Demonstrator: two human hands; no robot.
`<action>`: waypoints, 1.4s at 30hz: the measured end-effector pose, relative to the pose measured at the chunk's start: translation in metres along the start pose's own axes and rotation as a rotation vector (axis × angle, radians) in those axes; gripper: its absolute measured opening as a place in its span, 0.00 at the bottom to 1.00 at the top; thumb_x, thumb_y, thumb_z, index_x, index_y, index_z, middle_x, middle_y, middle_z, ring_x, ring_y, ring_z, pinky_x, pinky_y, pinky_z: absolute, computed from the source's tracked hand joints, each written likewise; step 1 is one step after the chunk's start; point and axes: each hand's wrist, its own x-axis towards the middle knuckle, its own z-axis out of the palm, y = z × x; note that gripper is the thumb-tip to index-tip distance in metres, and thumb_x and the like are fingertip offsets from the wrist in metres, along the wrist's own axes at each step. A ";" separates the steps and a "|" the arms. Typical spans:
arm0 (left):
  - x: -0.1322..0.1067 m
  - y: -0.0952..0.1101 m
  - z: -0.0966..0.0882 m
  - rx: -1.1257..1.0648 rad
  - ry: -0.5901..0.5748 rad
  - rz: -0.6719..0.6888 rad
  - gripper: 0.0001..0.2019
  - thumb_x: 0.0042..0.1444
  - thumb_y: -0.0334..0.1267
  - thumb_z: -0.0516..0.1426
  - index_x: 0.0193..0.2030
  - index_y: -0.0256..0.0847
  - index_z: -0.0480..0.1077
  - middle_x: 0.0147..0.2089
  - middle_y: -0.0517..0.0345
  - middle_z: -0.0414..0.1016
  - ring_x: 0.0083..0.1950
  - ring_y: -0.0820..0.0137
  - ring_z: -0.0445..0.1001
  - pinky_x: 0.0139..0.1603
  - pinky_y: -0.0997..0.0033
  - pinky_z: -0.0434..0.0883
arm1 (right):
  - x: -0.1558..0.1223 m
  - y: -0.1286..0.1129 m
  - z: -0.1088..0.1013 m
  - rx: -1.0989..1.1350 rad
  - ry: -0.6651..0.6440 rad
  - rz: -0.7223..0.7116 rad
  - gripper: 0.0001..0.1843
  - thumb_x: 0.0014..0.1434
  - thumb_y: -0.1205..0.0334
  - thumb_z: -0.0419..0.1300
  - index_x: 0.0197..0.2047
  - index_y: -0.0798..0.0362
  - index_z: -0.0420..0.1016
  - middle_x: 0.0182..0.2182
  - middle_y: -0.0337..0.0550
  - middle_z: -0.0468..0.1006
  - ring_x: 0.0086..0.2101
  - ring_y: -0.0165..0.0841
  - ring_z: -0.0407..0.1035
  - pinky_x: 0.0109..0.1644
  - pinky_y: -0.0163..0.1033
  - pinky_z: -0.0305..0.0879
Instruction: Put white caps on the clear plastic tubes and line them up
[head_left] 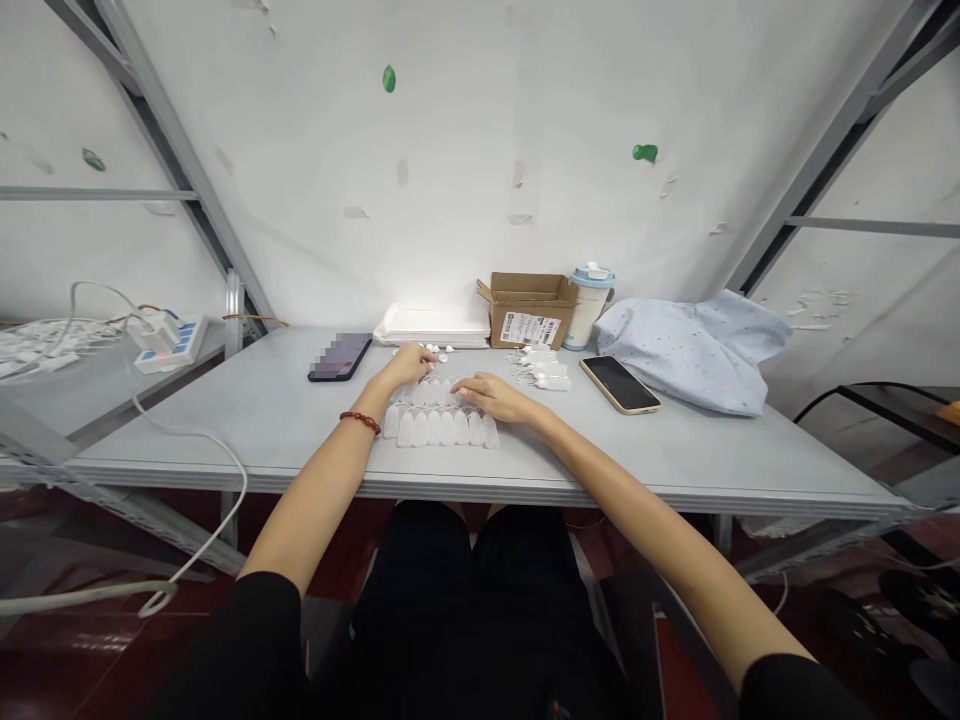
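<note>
Left hand (pixel 409 366) fingers pinch a small white piece just behind the capsule rows (pixel 439 420), mid-surface (pixel 262 420). Right hand (pixel 491 397) lies flat, released, on the rows' right end. Rows run left-right.

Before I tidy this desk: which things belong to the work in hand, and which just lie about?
In hand: rows of small translucent white plastic pieces under the left hand and right hand; loose white pieces.

Lying about: black-screened phone, dark tablet, open cardboard box, blue-lidded cup, pale blue cloth.

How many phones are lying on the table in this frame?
2. A dark phone lies face up left of the left hand; a tan-edged phone lies right of the right hand, beside the blue cloth.
</note>
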 end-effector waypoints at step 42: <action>-0.021 0.055 0.003 -1.029 -0.123 0.020 0.18 0.39 0.43 0.69 0.36 0.35 0.77 0.43 0.50 0.77 0.41 0.69 0.73 0.51 0.60 0.67 | -0.018 0.001 -0.014 0.216 0.237 0.050 0.06 0.52 0.67 0.50 0.32 0.53 0.68 0.29 0.37 0.74 0.27 0.28 0.62 0.37 0.35 0.59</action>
